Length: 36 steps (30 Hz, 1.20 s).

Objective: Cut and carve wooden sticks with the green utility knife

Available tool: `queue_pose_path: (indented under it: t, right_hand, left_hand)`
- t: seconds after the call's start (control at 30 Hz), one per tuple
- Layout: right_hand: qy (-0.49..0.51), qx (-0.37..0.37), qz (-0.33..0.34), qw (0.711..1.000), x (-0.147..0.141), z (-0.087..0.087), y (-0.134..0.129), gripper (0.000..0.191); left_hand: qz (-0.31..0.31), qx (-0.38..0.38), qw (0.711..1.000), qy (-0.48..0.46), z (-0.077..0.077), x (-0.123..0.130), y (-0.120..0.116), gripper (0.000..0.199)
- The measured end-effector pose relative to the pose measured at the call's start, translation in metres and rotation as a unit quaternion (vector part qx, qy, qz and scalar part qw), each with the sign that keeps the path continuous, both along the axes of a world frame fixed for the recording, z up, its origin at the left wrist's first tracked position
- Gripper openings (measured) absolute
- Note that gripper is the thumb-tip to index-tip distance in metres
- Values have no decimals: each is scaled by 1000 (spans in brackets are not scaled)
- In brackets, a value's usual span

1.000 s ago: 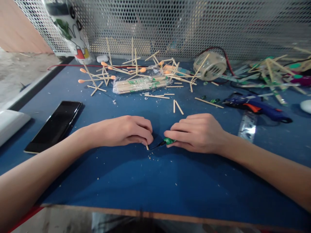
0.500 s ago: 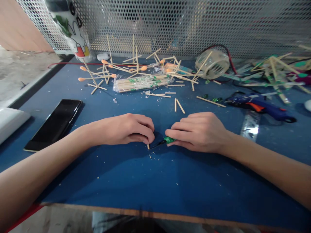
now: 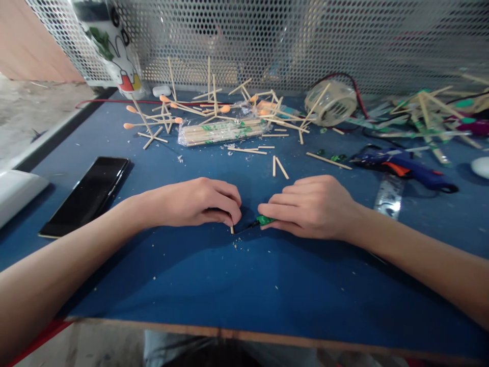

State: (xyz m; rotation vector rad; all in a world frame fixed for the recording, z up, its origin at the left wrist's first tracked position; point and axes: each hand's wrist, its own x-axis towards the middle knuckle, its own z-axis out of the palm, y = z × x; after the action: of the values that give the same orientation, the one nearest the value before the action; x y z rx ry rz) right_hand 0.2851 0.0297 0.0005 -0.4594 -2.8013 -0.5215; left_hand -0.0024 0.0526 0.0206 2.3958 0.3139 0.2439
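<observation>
Near the middle of the blue table (image 3: 183,285), my left hand (image 3: 206,203) is closed in a pinch on a short wooden stick (image 3: 232,230), whose end pokes out below the fingertips. My right hand (image 3: 311,206) is wrapped round the green handle of a small knife (image 3: 264,219). Its thin dark blade points left, with the tip close to the stick's end; whether they touch I cannot tell. Pale shavings (image 3: 237,243) lie just below the blade. Two short cut sticks (image 3: 278,167) rest on the table beyond my hands.
A phone (image 3: 87,196) lies at left. Behind are a plastic pack of sticks (image 3: 221,133), glued stick shapes with orange tips (image 3: 153,122), a tape roll (image 3: 331,104) and a patterned bottle (image 3: 116,51). At right lies a blue glue gun (image 3: 408,167). Perforated metal (image 3: 252,41) stands at the back.
Both hands stay nearly in place, still holding the stick and the knife. The view has shifted slightly, so things at the right appear a little further left.
</observation>
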Motion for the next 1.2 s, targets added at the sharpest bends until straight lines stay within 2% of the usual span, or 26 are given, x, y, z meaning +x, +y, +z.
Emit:
queue_pose_path:
  t: [0.17, 0.73, 1.0, 1.2]
  right_hand:
    - [63, -18, 6, 998, 6, -9, 6, 29]
    - [64, -6, -20, 998, 2, -8, -6, 25]
    - [21, -88, -141, 986, -12, 1, -27, 40]
    - [-13, -115, -169, 979, -17, 5, -31, 49]
  left_hand:
    - [2, 7, 1000, 3, -2, -1, 0, 19]
    - [10, 2, 1000, 17, -1, -2, -1, 14]
    - [8, -8, 999, 37, 1, -4, 0, 12]
    - [15, -9, 999, 35, 1, -2, 0, 10]
